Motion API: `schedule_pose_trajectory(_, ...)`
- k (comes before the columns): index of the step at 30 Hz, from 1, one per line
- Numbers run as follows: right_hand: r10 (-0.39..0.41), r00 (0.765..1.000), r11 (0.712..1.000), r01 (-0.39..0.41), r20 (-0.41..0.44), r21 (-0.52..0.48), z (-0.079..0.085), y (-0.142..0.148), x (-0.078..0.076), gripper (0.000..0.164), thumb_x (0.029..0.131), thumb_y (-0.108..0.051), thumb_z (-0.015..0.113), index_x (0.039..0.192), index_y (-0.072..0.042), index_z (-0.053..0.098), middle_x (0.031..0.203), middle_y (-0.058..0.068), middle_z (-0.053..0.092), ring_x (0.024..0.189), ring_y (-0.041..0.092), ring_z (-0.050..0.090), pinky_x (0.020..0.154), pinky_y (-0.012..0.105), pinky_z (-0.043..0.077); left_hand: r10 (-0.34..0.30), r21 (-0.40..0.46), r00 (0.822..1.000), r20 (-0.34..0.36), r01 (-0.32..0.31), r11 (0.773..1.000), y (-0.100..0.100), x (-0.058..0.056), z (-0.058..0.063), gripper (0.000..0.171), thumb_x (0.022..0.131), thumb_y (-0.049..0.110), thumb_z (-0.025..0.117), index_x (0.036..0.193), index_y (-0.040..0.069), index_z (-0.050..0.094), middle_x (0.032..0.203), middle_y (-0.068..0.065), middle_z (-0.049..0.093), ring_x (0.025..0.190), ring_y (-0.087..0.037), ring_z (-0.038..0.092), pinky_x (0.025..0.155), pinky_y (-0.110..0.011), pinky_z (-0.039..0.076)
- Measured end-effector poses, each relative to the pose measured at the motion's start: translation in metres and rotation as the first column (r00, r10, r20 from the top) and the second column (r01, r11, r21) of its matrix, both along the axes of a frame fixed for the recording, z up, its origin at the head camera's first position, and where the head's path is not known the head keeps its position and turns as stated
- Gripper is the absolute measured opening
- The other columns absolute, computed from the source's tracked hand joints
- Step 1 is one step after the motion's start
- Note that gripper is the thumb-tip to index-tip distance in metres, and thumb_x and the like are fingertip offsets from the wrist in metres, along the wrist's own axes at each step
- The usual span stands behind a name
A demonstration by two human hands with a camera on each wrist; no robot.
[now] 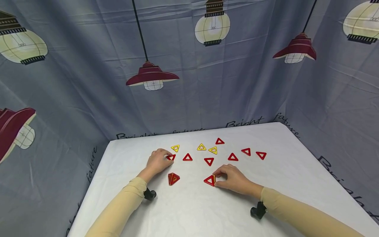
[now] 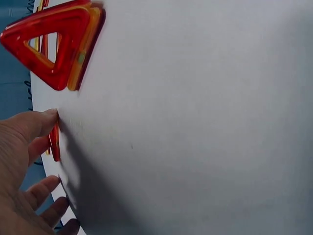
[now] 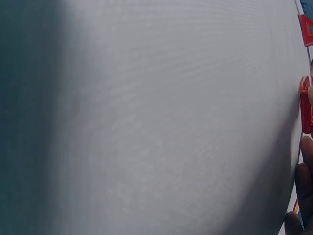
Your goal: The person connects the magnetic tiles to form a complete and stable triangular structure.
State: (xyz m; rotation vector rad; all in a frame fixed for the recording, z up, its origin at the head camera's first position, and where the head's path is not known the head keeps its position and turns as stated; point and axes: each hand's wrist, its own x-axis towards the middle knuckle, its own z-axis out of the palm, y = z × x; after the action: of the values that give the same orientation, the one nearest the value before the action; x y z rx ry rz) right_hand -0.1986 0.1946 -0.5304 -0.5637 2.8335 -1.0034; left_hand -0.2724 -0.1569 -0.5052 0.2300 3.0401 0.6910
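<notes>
In the head view my left hand [image 1: 159, 161] pinches a red triangle frame [image 1: 170, 157] at the left of the group, between thumb and index finger. The left wrist view shows this triangle [image 2: 55, 142] edge-on at the fingertips, the other fingers spread. My right hand [image 1: 232, 179] pinches a red triangle frame [image 1: 208, 180] near the table's middle; an orange-yellow edge shows beside its fingertips. In the right wrist view the held red piece [image 3: 305, 105] is cut off by the frame edge. Between the hands sits a stack of red and orange triangles [image 1: 173, 178], tilted against each other.
Beyond the hands, several red triangles [image 1: 188, 157] and 3 yellow triangles [image 1: 201, 147] lie spread on the white table [image 1: 183, 210]. A grey curtain [image 1: 189, 108] with printed lamps hangs behind the table and along its sides.
</notes>
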Motion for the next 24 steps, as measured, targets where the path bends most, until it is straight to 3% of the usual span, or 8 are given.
schedule_pose_trajectory(5, -0.002, 1.000, 1.000, 0.002, -0.003, 0.004, 0.000, 0.000, 0.000, 0.035, 0.079, -0.032, 0.090, 0.110, -0.031, 0.074, 0.097, -0.021, 0.063, 0.095, 0.004, 0.055, 0.088, 0.034, 0.051, -0.066, 0.000, 0.998, 0.016, 0.066, 0.998, -0.007, 0.002, 0.002, 0.040, 0.092, 0.028, 0.077, 0.130, 0.015, 0.071, 0.141, -0.016, 0.056, 0.131, -0.041, 0.047, 0.108, -0.055, 0.038)
schedule_pose_trajectory(10, -0.003, 1.000, 1.000, 0.003, -0.003, 0.010, -0.001, 0.000, 0.000, 0.034, 0.079, -0.033, 0.089, 0.110, -0.031, 0.074, 0.097, -0.021, 0.063, 0.095, 0.004, 0.055, 0.088, 0.034, 0.051, -0.091, -0.012, 0.996, 0.018, 0.091, 0.996, -0.012, 0.003, 0.003, 0.046, 0.092, 0.031, 0.076, 0.134, 0.013, 0.069, 0.143, -0.017, 0.055, 0.132, -0.041, 0.047, 0.108, -0.054, 0.039)
schedule_pose_trajectory(24, -0.011, 1.000, 1.000, 0.011, 0.006, 0.010, 0.000, -0.001, 0.001, 0.035, 0.079, -0.034, 0.089, 0.110, -0.031, 0.074, 0.097, -0.020, 0.063, 0.094, 0.004, 0.055, 0.087, 0.034, 0.051, -0.125, -0.096, 0.992, -0.012, 0.124, 0.988, -0.015, -0.002, 0.006, 0.036, 0.091, 0.033, 0.079, 0.122, 0.015, 0.076, 0.121, -0.007, 0.064, 0.109, -0.028, 0.053, 0.092, -0.046, 0.047)
